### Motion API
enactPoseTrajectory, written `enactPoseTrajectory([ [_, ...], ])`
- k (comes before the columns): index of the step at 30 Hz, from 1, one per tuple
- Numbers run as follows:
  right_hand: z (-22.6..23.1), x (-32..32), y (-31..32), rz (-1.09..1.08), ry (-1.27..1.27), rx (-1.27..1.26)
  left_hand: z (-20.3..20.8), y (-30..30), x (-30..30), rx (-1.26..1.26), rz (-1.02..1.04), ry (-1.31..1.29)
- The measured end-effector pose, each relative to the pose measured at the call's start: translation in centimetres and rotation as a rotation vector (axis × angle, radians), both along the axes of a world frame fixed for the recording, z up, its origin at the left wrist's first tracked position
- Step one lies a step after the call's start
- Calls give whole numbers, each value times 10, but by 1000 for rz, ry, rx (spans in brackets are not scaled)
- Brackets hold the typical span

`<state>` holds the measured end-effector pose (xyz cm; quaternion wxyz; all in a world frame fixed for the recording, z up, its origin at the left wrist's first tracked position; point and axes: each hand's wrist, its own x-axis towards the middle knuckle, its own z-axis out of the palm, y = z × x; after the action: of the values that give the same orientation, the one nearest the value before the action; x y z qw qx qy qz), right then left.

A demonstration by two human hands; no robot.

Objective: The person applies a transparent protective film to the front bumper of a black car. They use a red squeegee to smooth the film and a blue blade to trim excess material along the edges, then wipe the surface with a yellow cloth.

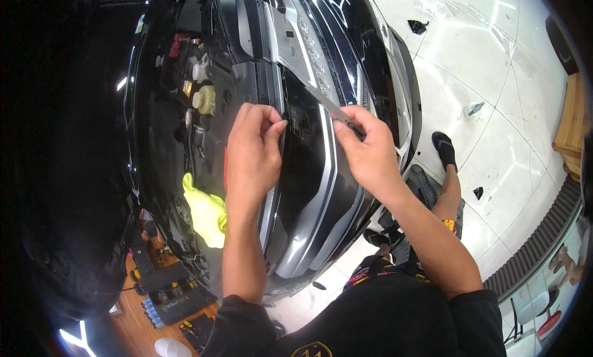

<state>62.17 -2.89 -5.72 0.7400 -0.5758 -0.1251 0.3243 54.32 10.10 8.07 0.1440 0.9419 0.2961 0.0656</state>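
Observation:
My right hand [374, 150] pinches a slim snap-off knife [329, 104] with a long grey blade. The blade slants up and left over the black car's front, by the clear headlight [299, 39]. Across the gap, my left hand [256, 150] is closed, thumb against its curled fingers, at the upper edge of the black and silver front grille panel [302, 178]. Whatever those fingers pinch, if anything, is too small to make out. A bright yellow cloth [206, 212] lies on the dark engine bay cover beside my left forearm.
Under the raised hood, the engine bay holds a pale fluid reservoir [205, 100]. On the white tiled floor [457, 67] stand a small spray bottle [474, 109] and black scraps [417, 27]. A tool bag [176, 301] sits at lower left, a wooden bench [571, 122] at right.

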Motion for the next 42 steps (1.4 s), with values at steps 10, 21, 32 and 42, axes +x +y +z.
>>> enactPoseTrajectory([
  [10,32,34,53,155,-56,-257,-3,1,1,-13,-20,-60],
  [21,27,19,63,162,62,-158,-5,1,-5,-43,-32,-70],
  [32,31,15,61,110,42,-199,-3,-7,-15,-62,2,-35],
  [42,35,12,49,180,208,-87,-11,-2,-14,-29,-87,-170],
])
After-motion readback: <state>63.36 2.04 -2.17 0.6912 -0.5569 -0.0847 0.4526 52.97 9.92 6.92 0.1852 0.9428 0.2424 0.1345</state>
